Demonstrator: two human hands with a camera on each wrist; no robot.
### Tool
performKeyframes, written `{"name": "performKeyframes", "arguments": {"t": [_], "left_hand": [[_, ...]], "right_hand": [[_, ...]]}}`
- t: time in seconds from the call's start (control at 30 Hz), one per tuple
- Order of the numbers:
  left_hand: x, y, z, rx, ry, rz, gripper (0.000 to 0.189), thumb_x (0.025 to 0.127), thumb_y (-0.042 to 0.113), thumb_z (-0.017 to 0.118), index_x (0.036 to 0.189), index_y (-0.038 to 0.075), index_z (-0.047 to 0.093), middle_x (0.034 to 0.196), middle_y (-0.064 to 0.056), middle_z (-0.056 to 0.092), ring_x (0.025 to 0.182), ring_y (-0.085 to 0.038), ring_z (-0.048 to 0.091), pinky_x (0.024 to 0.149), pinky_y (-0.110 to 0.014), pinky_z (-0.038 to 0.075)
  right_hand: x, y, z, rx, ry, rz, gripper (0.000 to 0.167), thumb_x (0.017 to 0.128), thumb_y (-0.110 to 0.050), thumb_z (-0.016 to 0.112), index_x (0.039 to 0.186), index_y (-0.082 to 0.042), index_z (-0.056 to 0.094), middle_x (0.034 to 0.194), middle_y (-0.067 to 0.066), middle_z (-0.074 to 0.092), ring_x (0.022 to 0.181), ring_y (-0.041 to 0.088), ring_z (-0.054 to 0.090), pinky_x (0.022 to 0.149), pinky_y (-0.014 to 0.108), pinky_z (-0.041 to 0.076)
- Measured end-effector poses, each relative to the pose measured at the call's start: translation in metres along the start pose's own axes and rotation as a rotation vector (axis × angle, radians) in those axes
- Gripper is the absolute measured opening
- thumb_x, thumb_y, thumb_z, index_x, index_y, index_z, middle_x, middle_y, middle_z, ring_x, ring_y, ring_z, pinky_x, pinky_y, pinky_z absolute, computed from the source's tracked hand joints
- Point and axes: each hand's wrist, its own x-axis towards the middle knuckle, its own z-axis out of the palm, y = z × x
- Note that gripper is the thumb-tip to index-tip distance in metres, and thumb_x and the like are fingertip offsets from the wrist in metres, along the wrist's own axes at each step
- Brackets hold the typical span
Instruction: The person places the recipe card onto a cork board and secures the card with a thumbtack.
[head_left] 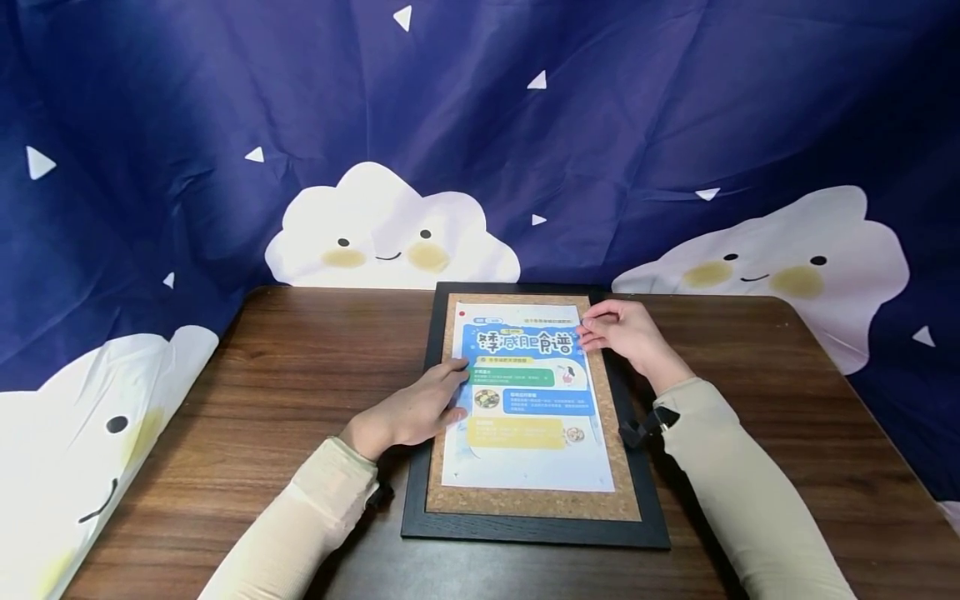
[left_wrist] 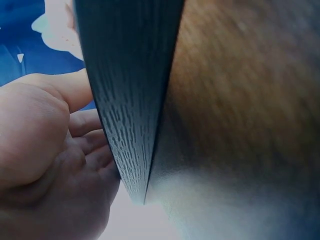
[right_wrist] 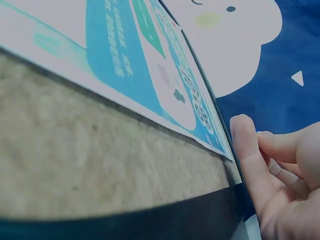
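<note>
A printed paper poster (head_left: 525,462) with Chinese text and coloured panels lies on a cork board (head_left: 540,504) framed in black wood (head_left: 532,529). A red pushpin (head_left: 462,313) is at the poster's top left corner. My left hand (head_left: 416,408) reaches over the frame's left side, its fingers lying loosely extended at the poster's left edge. Beside the upper right part of the poster is my right hand (head_left: 618,333), thumb and fingertips brought close together. I cannot tell whether a small thing sits between those fingertips. In the right wrist view, the bent fingers (right_wrist: 245,137) are near the poster's top right corner.
The framed board lies on a brown wood-grain table (head_left: 330,358). Behind it hangs a dark blue cloth (head_left: 450,108) with smiling white clouds and small white triangles. A black strap (head_left: 648,425) is on the right wrist, by the frame's right side.
</note>
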Motion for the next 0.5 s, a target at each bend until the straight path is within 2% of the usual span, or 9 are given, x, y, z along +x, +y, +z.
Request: {"name": "performKeyframes", "arguments": {"t": [0.17, 0.5], "left_hand": [[0.0, 0.0, 0.0, -0.001, -0.006, -0.005, 0.066, 0.114, 0.023, 0.056, 0.164, -0.012, 0.031, 0.179, -0.025, 0.017, 0.167, -0.04, 0.018, 0.13, -0.053, 0.033], [0.001, -0.001, 0.001, 0.008, 0.005, 0.003, 0.066, 0.114, 0.022, 0.057, 0.164, -0.012, 0.032, 0.178, -0.025, 0.018, 0.167, -0.04, 0.019, 0.13, -0.053, 0.033]], "right_hand": [[0.012, 0.001, 0.002, -0.053, -0.003, 0.016, 0.03, 0.109, 0.004, 0.056, 0.133, 0.021, 0.054, 0.098, 0.014, 0.079, 0.078, 0.012, 0.079, 0.077, 0.027, 0.066], [0.031, 0.001, 0.01, -0.092, 0.031, 0.055, 0.03, 0.109, 0.002, 0.058, 0.135, 0.018, 0.056, 0.118, 0.034, 0.074, 0.077, 0.011, 0.079, 0.08, 0.029, 0.067]]}}
